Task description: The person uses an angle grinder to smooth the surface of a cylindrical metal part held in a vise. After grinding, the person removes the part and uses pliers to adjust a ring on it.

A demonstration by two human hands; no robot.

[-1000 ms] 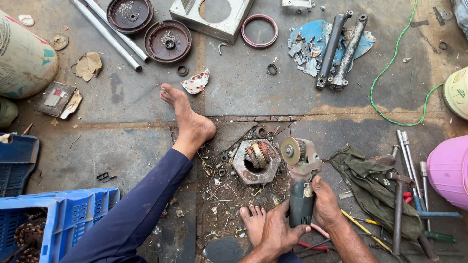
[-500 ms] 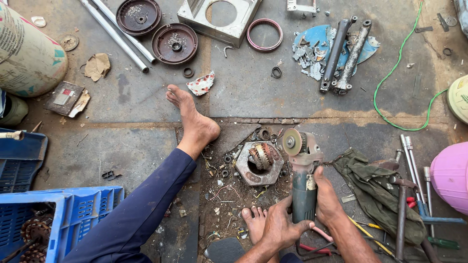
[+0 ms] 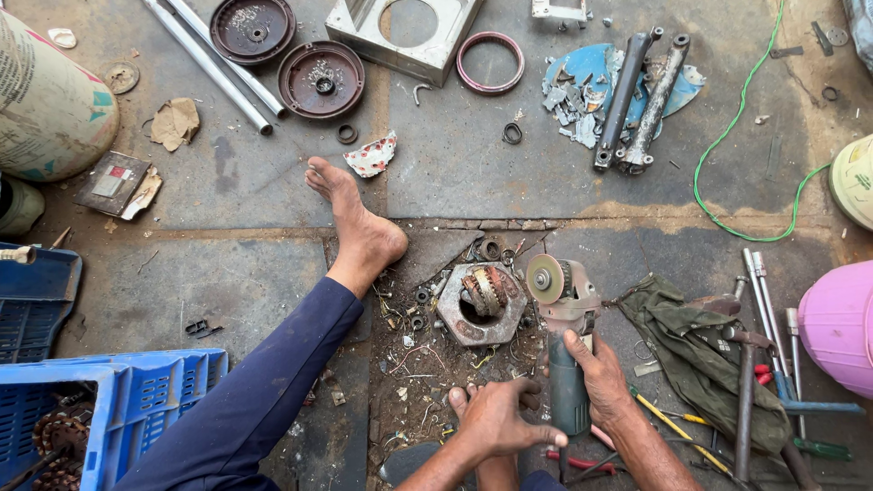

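Right hand point(image 3: 602, 382) wraps the grinder point(image 3: 566, 350) body, thumb up along the housing, fingers closed round it. Left hand point(image 3: 498, 420) sits lower and just beside, curled over the rear of the grinder handle; both hands hold the tool. Disc point(image 3: 545, 278) points away from the hands, face up and tilted, just beside the stator point(image 3: 481, 305). I cannot tell whether the disc touches it or whether it is spinning.

Stator lies on the floor ahead and left of the hands, in a patch of wire scraps, with copper windings showing in its bore. A bare foot point(image 3: 356, 224) rests beyond it on the left, leg stretched out in dark blue trousers.

Step in hand, as I judge it: lining the disc up to the stator edge for a cut. The next move calls for a firm two-handed grip, the disc lowered square onto the metal, and the foot kept clear of sparks and kickback.

Right of the hands: green cloth point(image 3: 700, 350), hammer point(image 3: 743, 391), loose rods. Left, well apart: blue crate point(image 3: 118, 400). Far ahead: two round covers point(image 3: 320, 79), pipes point(image 3: 207, 62), a square housing point(image 3: 406, 32), a green cable point(image 3: 737, 136).
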